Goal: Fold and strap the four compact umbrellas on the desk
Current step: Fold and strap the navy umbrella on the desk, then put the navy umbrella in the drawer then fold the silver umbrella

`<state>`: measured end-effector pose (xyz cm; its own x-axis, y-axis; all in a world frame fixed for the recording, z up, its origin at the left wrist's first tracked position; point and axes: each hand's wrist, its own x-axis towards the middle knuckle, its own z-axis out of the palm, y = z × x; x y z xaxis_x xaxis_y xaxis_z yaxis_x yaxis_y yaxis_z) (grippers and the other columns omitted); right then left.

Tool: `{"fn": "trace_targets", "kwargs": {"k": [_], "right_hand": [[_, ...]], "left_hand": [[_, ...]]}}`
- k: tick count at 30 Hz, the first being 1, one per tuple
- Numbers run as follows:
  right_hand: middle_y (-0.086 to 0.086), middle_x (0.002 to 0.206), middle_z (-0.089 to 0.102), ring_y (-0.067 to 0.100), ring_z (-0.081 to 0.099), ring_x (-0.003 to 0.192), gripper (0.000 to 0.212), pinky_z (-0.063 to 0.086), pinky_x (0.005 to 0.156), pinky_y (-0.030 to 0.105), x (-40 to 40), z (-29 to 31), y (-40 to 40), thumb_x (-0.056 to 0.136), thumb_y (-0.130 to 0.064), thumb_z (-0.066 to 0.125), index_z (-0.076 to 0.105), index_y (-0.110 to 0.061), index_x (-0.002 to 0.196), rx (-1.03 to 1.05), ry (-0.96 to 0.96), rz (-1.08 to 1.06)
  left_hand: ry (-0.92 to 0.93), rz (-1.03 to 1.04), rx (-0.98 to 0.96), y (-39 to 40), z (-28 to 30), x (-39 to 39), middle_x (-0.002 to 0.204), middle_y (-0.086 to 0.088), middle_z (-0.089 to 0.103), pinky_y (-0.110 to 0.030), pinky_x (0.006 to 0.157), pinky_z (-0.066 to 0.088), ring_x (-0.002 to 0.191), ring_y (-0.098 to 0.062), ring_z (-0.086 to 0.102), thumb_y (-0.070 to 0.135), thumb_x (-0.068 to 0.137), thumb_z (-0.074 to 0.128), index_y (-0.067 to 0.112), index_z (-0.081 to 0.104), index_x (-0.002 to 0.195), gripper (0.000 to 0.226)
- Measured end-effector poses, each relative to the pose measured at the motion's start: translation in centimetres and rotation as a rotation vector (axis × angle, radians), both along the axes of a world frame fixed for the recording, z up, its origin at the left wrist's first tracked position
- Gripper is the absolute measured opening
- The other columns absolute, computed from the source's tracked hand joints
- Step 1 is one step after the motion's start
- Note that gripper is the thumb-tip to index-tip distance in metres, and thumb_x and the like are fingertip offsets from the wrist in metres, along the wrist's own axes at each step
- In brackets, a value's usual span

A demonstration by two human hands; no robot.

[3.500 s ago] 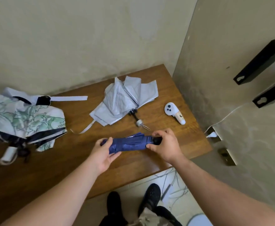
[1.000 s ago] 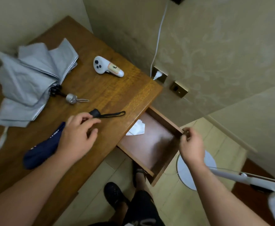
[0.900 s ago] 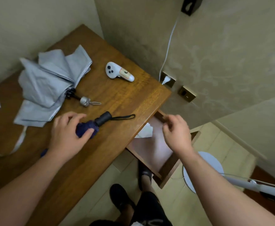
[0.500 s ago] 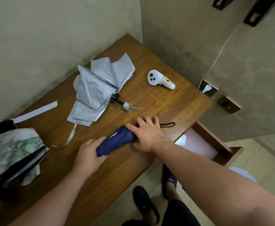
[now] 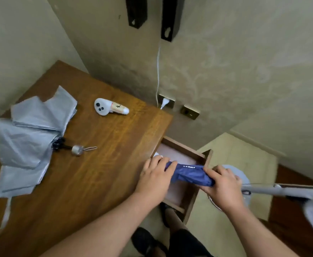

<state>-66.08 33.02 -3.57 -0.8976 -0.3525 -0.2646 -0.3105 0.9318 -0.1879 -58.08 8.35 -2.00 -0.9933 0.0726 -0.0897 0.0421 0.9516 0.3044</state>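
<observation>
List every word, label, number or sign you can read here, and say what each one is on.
None can be read.
Blue umbrella, held over the open drawer: a short row of white print on the fabric, too blurred to read.
White controller on the desk: a small dark mark on its tan band, too small to make out.
Grey umbrella: no print visible.

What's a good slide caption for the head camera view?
Both hands, left hand and right hand, hold the folded blue umbrella over the open drawer; grey umbrella lies unfolded.
</observation>
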Motion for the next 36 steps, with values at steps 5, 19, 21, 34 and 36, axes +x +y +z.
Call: {"fn": "trace_targets", "kwargs": {"k": [5,19,21,34,36], "right_hand": [[-0.010,0.100,0.057,0.024,0.056,0.102,0.058,0.035,0.076,0.039,0.3,-1.4,0.3,0.077,-0.078,0.063,0.057,-0.054,0.130,0.201,-0.102,-0.139],[0.007,0.134,0.048,0.035,0.041,0.124,0.058,0.034,0.102,0.047,-5.9,-13.9,-9.9,0.095,-0.042,0.067,0.047,-0.044,0.148,0.033,-0.402,-0.126],[0.009,0.138,0.047,0.037,0.041,0.124,0.060,0.034,0.107,0.046,-6.1,-15.2,-9.3,0.096,-0.037,0.066,0.045,-0.039,0.152,-0.005,-0.418,-0.162],[-0.007,0.117,0.064,0.012,0.061,0.105,0.047,0.045,0.093,0.025,-2.7,-2.5,-12.8,0.091,-0.009,0.063,0.066,-0.028,0.134,-0.529,-0.321,-0.213],[-0.008,0.116,0.067,0.013,0.061,0.107,0.045,0.050,0.096,0.032,-2.1,0.6,-16.0,0.091,-0.009,0.061,0.070,-0.030,0.130,-0.564,-0.307,-0.116]], "left_hand": [[-0.229,-0.110,-0.046,4.6,-3.4,-2.3,0.165,-0.011,0.026,-0.052,0.126,0.021,0.151,-0.035,0.024,0.011,0.091,0.062,0.018,0.029,0.160,0.076],[-0.648,0.482,0.158,2.3,-13.3,-4.1,0.174,0.001,-0.010,-0.049,0.127,0.014,0.159,-0.033,-0.005,0.014,0.091,0.059,0.034,-0.006,0.165,0.101],[-0.666,0.480,0.223,2.3,-14.2,-5.0,0.174,-0.002,0.001,-0.048,0.128,0.018,0.159,-0.032,0.006,0.010,0.091,0.058,0.034,-0.004,0.166,0.099],[-0.186,0.567,0.641,-5.8,1.4,5.1,0.111,0.018,0.066,-0.014,0.090,0.051,0.100,0.001,0.066,0.005,0.095,0.064,0.033,0.074,0.117,0.037],[-0.234,0.695,0.572,-9.9,3.7,8.8,0.113,0.022,0.062,-0.019,0.094,0.053,0.099,0.003,0.065,0.012,0.097,0.066,0.044,0.069,0.114,0.036]]}}
